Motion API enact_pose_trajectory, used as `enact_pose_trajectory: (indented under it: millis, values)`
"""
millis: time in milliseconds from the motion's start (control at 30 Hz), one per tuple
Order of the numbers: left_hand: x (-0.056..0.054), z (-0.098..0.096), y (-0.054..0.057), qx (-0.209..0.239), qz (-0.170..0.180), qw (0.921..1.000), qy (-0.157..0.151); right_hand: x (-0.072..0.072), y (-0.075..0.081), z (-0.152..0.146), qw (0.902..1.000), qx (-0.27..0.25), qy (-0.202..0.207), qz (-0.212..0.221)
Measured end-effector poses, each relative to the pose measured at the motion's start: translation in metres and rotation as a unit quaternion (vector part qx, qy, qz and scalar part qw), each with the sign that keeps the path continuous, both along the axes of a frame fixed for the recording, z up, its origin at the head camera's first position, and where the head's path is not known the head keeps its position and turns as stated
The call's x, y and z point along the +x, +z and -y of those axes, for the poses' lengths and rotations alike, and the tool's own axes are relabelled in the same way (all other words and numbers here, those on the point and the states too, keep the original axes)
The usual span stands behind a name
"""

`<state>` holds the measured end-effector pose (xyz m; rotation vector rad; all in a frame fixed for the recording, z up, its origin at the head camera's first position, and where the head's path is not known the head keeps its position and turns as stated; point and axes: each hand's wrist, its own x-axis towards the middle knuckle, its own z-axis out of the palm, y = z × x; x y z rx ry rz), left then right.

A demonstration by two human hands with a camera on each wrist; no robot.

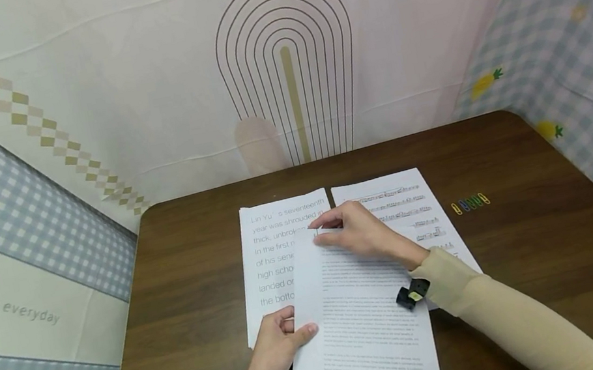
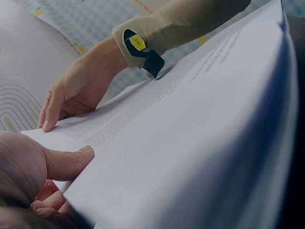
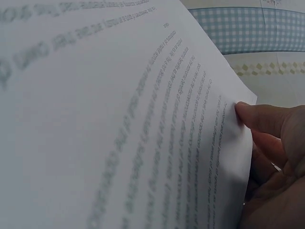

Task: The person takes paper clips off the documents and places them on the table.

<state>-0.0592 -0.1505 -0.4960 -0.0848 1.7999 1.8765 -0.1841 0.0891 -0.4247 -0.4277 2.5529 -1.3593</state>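
A stack of printed sheets (image 1: 376, 330) in small type slants up toward me, its sheets fanned apart at one edge in the left wrist view. My left hand (image 1: 277, 347) grips its left edge, thumb (image 2: 76, 162) on top and fingers underneath. At the far left corner my right hand (image 1: 361, 230) pinches the sheets between thumb (image 3: 252, 114) and fingers. A tiny green sliver shows at those fingertips in the head view; I cannot tell what it is. Behind the stack lie large-print pages (image 1: 271, 262), partly covered, and sheet music (image 1: 413, 204).
Several coloured paper clips (image 1: 470, 203) lie in a row right of the sheet music on the dark wooden table (image 1: 183, 284). A pale patterned cloth (image 1: 169, 101) hangs behind the table, with checked cloth (image 1: 578, 62) at the sides.
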Motion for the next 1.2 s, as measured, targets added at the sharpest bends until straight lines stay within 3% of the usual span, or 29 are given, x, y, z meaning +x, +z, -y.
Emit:
enact_pose_trajectory:
  millis: [1200]
  values:
    - [-0.0022, -0.0013, -0.0003, -0.001, 0.005, 1.0000, -0.001, -0.0051, -0.0044, -0.0023, 0.9963, -0.059, -0.062, -0.006]
